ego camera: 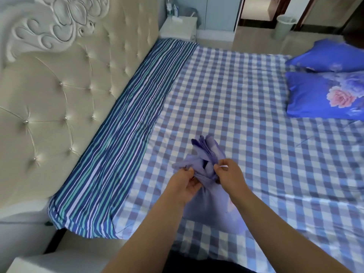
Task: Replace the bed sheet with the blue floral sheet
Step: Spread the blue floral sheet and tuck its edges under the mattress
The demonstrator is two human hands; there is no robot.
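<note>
A folded, bunched blue-lavender sheet [208, 201] hangs over the near side of the bed. My left hand [185, 182] pinches its fabric on the left, and my right hand [228, 174] pinches a fold on the right; the folded layers stick up between and beyond the fingers. Under it lies the blue-and-white checked sheet [246, 115] spread over the mattress. A blue striped cloth [126, 138] runs along the headboard side.
Two blue floral pillows [327, 95] lie at the far right of the bed. A cream tufted headboard [59, 95] stands at left. A white nightstand [179, 29] and a pale bin [284, 26] stand beyond the bed.
</note>
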